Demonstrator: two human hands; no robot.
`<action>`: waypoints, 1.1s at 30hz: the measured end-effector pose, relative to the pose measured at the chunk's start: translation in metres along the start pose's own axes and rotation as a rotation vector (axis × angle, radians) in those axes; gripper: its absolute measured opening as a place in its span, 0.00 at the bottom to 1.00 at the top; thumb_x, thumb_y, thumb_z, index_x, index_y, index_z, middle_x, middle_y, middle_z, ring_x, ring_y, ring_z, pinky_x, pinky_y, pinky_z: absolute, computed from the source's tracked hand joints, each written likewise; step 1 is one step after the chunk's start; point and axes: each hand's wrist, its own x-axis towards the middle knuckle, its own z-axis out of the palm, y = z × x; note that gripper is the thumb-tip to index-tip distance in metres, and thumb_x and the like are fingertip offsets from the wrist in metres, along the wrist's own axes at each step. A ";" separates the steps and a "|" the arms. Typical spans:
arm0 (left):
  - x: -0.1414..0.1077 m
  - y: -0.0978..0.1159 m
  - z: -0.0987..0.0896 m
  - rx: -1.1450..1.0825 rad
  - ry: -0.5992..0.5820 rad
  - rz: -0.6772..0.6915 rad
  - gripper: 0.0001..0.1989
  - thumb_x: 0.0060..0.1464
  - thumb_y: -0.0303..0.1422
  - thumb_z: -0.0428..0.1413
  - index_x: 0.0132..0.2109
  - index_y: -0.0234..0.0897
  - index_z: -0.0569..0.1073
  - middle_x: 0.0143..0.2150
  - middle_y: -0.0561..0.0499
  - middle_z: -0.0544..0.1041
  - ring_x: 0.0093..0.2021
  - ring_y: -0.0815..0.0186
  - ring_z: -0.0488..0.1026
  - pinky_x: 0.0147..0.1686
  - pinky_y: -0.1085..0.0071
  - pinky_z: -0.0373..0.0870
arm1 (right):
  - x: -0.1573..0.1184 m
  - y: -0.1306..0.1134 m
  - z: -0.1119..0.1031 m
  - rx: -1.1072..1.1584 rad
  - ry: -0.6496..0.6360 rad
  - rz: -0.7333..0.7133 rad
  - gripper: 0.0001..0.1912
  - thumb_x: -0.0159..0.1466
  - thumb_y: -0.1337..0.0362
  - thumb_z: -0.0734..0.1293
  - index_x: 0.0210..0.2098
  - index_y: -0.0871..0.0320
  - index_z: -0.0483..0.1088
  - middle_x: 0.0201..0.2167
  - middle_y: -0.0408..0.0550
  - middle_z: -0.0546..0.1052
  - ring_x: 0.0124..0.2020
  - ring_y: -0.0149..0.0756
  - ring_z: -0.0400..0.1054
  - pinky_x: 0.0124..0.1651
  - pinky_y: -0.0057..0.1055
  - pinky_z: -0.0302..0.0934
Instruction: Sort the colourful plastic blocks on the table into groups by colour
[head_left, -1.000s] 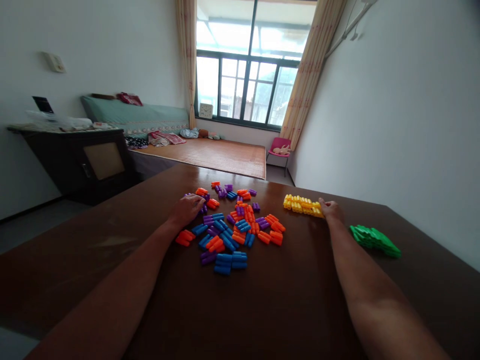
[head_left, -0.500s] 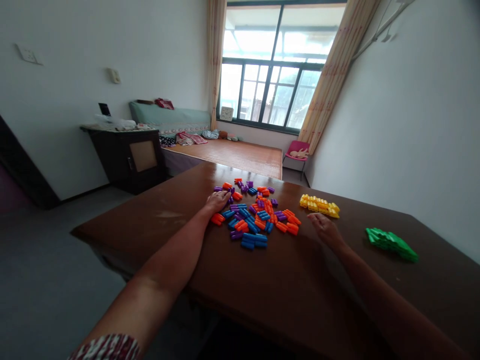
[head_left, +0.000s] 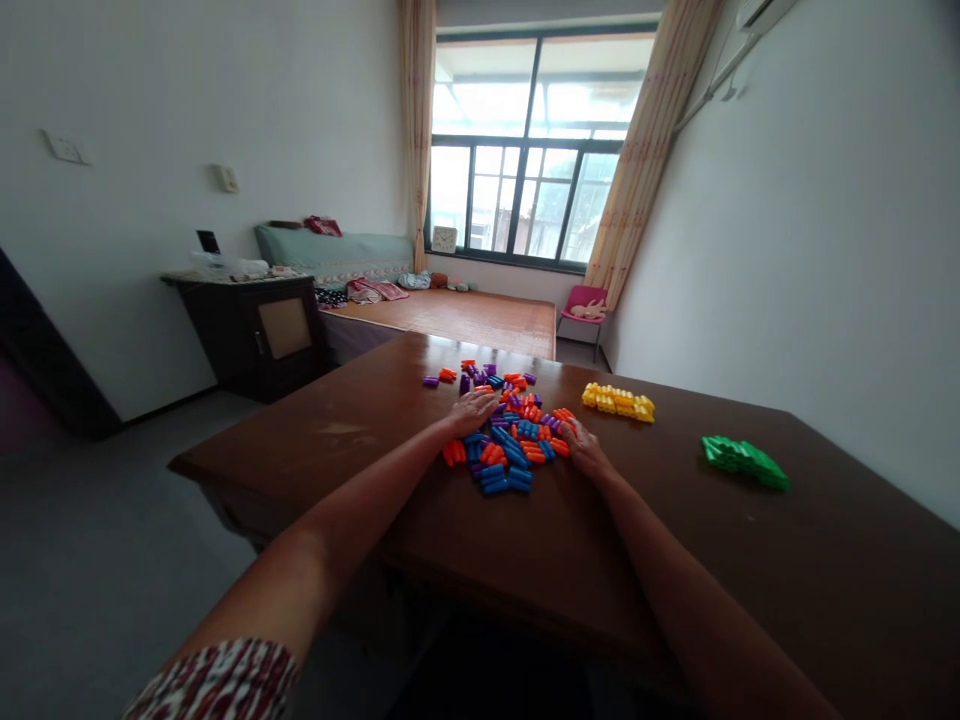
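Orange, purple and blue plastic pieces (head_left: 514,452) lie in a loose heap on the brown table (head_left: 360,420). My left hand (head_left: 474,410) rests palm down over the heap's left side, fingers stretched toward its middle. At the right edge, my right hand (head_left: 585,447) touches the orange and purple pieces with its fingers extended. Neither hand is wrapped round a piece. Yellow pieces (head_left: 618,402) form a neat group behind and to the right of my right hand. Green pieces (head_left: 744,462) sit together farther right.
A dark cabinet (head_left: 262,325) stands at the left beyond the table. Behind the table are a low bed (head_left: 480,318) and a pink chair (head_left: 585,302) with a soft toy on it. The table's front edge runs below my forearms.
My left hand has moved right, over the heap. My right hand has moved left and now touches the heap's right side. The heap is narrower, and the view has shifted slightly.
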 end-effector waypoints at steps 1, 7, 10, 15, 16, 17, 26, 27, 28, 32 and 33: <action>-0.006 0.004 -0.002 0.006 0.003 0.029 0.27 0.67 0.46 0.34 0.64 0.44 0.64 0.66 0.52 0.64 0.67 0.64 0.55 0.67 0.65 0.48 | -0.001 -0.002 0.001 0.053 -0.014 -0.032 0.36 0.64 0.42 0.52 0.62 0.58 0.62 0.63 0.57 0.64 0.66 0.48 0.53 0.68 0.47 0.43; -0.058 0.036 -0.017 0.080 -0.132 0.122 0.30 0.61 0.57 0.38 0.66 0.55 0.59 0.71 0.55 0.52 0.69 0.54 0.49 0.67 0.51 0.43 | -0.012 -0.007 -0.002 0.370 -0.152 -0.100 0.38 0.63 0.36 0.51 0.64 0.51 0.59 0.67 0.48 0.58 0.68 0.44 0.49 0.68 0.46 0.45; -0.086 0.054 -0.026 0.124 -0.168 0.204 0.32 0.59 0.59 0.41 0.67 0.57 0.55 0.72 0.54 0.49 0.70 0.51 0.46 0.66 0.49 0.40 | -0.013 0.004 -0.016 0.279 -0.067 -0.106 0.35 0.65 0.39 0.52 0.60 0.53 0.65 0.62 0.51 0.66 0.65 0.45 0.56 0.67 0.46 0.48; -0.107 0.078 -0.018 0.166 -0.215 0.347 0.34 0.57 0.59 0.45 0.68 0.59 0.53 0.72 0.54 0.49 0.70 0.50 0.46 0.66 0.49 0.41 | -0.016 0.021 -0.040 0.167 -0.065 -0.034 0.25 0.65 0.48 0.57 0.54 0.54 0.68 0.45 0.51 0.78 0.44 0.42 0.73 0.53 0.42 0.64; -0.106 0.080 -0.015 0.174 -0.206 0.350 0.33 0.58 0.58 0.45 0.68 0.58 0.53 0.72 0.53 0.50 0.70 0.50 0.47 0.66 0.50 0.42 | -0.017 0.021 -0.041 0.156 -0.081 -0.052 0.24 0.65 0.48 0.58 0.53 0.54 0.69 0.43 0.50 0.79 0.42 0.41 0.73 0.51 0.39 0.65; -0.103 0.079 -0.012 0.180 -0.194 0.341 0.32 0.59 0.56 0.45 0.68 0.58 0.54 0.71 0.53 0.52 0.70 0.51 0.48 0.66 0.50 0.42 | -0.019 0.019 -0.041 0.142 -0.103 -0.080 0.24 0.64 0.49 0.60 0.53 0.55 0.70 0.42 0.49 0.79 0.41 0.40 0.73 0.49 0.37 0.65; -0.046 0.074 -0.026 0.179 -0.175 0.269 0.23 0.57 0.53 0.51 0.55 0.51 0.73 0.62 0.52 0.68 0.62 0.54 0.61 0.62 0.59 0.53 | -0.024 -0.003 -0.030 -0.014 -0.152 -0.196 0.17 0.58 0.53 0.68 0.42 0.57 0.73 0.37 0.49 0.78 0.37 0.38 0.71 0.44 0.34 0.64; -0.039 0.079 -0.025 0.168 -0.136 0.258 0.21 0.59 0.52 0.49 0.52 0.50 0.75 0.60 0.52 0.70 0.61 0.56 0.63 0.62 0.60 0.55 | -0.023 -0.004 -0.031 -0.008 -0.157 -0.180 0.16 0.57 0.53 0.69 0.40 0.57 0.73 0.35 0.48 0.78 0.36 0.38 0.71 0.43 0.34 0.64; -0.032 0.085 -0.024 0.158 -0.096 0.250 0.20 0.61 0.49 0.47 0.51 0.48 0.76 0.59 0.52 0.72 0.59 0.58 0.65 0.61 0.62 0.57 | -0.023 -0.004 -0.032 0.008 -0.167 -0.174 0.17 0.56 0.52 0.69 0.39 0.56 0.73 0.34 0.47 0.78 0.36 0.37 0.71 0.42 0.33 0.64; -0.002 0.112 -0.015 0.161 -0.075 0.278 0.17 0.62 0.37 0.46 0.52 0.48 0.75 0.56 0.52 0.74 0.56 0.60 0.69 0.57 0.63 0.62 | -0.024 0.002 -0.043 0.083 -0.238 -0.152 0.21 0.53 0.52 0.71 0.42 0.55 0.71 0.32 0.42 0.76 0.33 0.33 0.69 0.38 0.29 0.64; 0.005 0.118 -0.012 0.172 -0.094 0.275 0.18 0.62 0.35 0.46 0.53 0.48 0.75 0.56 0.52 0.74 0.56 0.59 0.69 0.56 0.63 0.64 | -0.024 0.006 -0.048 0.082 -0.244 -0.126 0.21 0.53 0.52 0.72 0.43 0.55 0.71 0.30 0.41 0.76 0.32 0.32 0.68 0.37 0.28 0.63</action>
